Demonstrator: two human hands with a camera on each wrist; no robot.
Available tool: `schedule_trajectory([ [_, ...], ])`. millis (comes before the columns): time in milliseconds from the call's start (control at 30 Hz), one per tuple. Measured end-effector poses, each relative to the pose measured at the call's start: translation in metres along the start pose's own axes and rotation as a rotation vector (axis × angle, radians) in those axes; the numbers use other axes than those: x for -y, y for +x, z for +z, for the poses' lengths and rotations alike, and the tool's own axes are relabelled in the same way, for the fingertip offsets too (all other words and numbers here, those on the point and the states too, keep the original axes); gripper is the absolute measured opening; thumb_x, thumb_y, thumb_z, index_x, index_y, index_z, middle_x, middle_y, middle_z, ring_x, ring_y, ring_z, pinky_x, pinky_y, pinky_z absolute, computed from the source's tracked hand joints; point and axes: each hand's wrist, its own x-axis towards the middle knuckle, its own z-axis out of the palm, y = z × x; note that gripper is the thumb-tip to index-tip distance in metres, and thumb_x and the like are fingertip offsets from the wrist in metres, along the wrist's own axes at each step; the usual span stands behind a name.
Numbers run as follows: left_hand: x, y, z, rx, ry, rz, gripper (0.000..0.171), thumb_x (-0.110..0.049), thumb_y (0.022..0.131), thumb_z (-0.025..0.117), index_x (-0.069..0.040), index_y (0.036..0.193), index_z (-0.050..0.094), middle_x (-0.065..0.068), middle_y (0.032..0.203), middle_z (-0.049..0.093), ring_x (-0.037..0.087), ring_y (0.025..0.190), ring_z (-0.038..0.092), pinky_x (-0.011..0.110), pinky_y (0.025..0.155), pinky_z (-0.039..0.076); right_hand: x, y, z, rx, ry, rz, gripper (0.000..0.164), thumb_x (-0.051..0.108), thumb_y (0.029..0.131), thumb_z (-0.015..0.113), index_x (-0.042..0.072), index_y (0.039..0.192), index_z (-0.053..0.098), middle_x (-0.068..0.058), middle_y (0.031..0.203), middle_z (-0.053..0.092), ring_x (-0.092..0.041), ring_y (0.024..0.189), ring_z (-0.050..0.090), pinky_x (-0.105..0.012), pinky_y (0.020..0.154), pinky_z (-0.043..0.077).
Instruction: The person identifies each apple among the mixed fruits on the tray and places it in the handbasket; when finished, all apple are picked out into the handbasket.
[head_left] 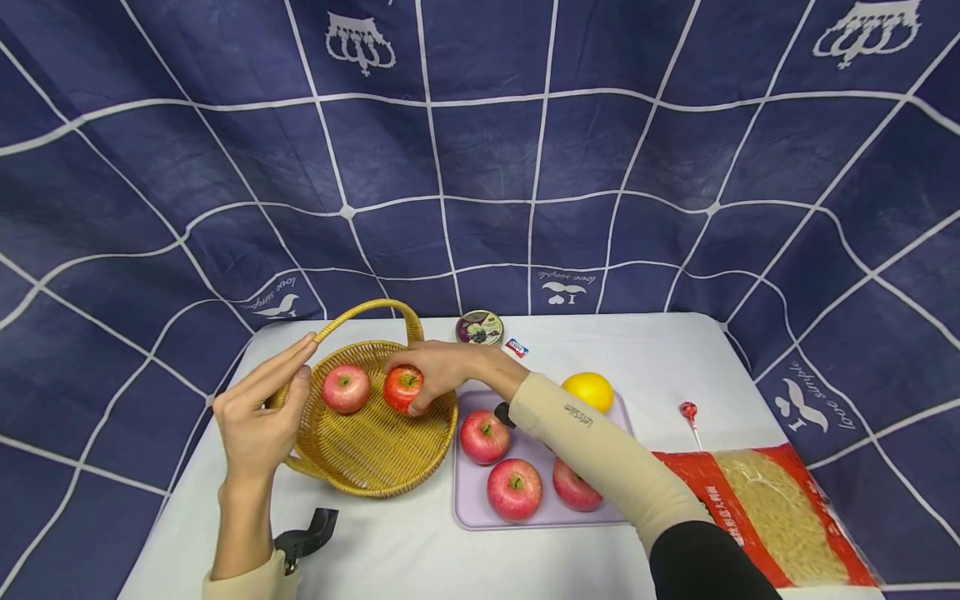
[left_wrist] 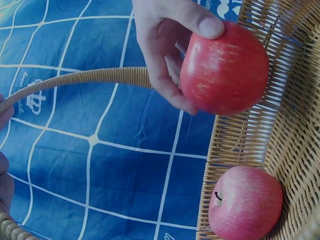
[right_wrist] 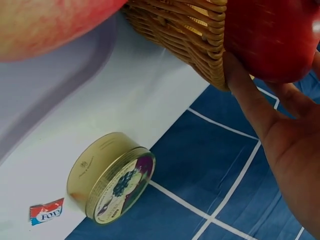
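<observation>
Red apple (left_wrist: 226,72), golden-brown basket (head_left: 369,454), white-gridded blue cloth (head_left: 487,154)

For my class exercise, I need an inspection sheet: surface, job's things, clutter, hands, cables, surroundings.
Surface: white tabletop.
Job's things: wicker basket, one apple resting inside; red apple; lilac tray with three apples visible, yellow fruit at its far edge.
Clutter: round tin, small label, lollipop, red packet.
Hands: left hand holds the basket's handle; right hand grips the red apple.
Cables: nothing seen.
Surroundings: blue cloth with white grid lines.
</observation>
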Motion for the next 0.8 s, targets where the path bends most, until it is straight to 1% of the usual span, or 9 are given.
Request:
schedule_trajectory([
  [300, -0.002, 0.001, 0.000, -0.004, 0.002, 0.001, 0.023, 0.010, 0.083, 0.066, 0.007, 0.103, 0.076, 0.019, 0.110, 0.074, 0.019, 0.106, 0.072, 0.025, 0.098, 0.054, 0.000, 0.012, -0.002, 0.031, 0.001, -0.011, 0.068, 0.037, 0.073, 0.087, 0.026, 0.133, 0.058, 0.009, 0.112, 0.060, -0.009, 0.101, 0.056, -0.019, 0.085, 0.048],
  [400, -0.002, 0.001, 0.000, -0.007, 0.003, 0.003, 0.023, 0.011, 0.083, 0.066, 0.007, 0.103, 0.076, 0.020, 0.110, 0.074, 0.019, 0.106, 0.072, 0.025, 0.098, 0.054, 0.002, 0.013, -0.002, 0.042, 0.012, -0.011, 0.069, 0.036, 0.073, 0.087, 0.024, 0.134, 0.058, 0.008, 0.113, 0.061, -0.008, 0.099, 0.058, -0.019, 0.085, 0.049],
  [567, -0.002, 0.002, 0.000, -0.012, 0.008, 0.003, 0.022, 0.009, 0.084, 0.066, 0.007, 0.103, 0.077, 0.019, 0.110, 0.074, 0.018, 0.106, 0.072, 0.025, 0.098, 0.054, 0.003, 0.015, -0.002, 0.047, 0.009, -0.021, 0.069, 0.035, 0.074, 0.088, 0.022, 0.134, 0.058, 0.008, 0.118, 0.061, -0.008, 0.101, 0.057, -0.018, 0.087, 0.048],
  [800, -0.001, 0.001, -0.001, -0.001, 0.003, -0.002, 0.022, 0.009, 0.084, 0.067, 0.007, 0.104, 0.077, 0.020, 0.110, 0.074, 0.018, 0.106, 0.072, 0.025, 0.098, 0.054, 0.008, 0.018, 0.002, 0.068, 0.003, -0.016, 0.069, 0.036, 0.074, 0.087, 0.021, 0.135, 0.058, 0.010, 0.116, 0.061, -0.006, 0.103, 0.057, -0.018, 0.090, 0.047],
])
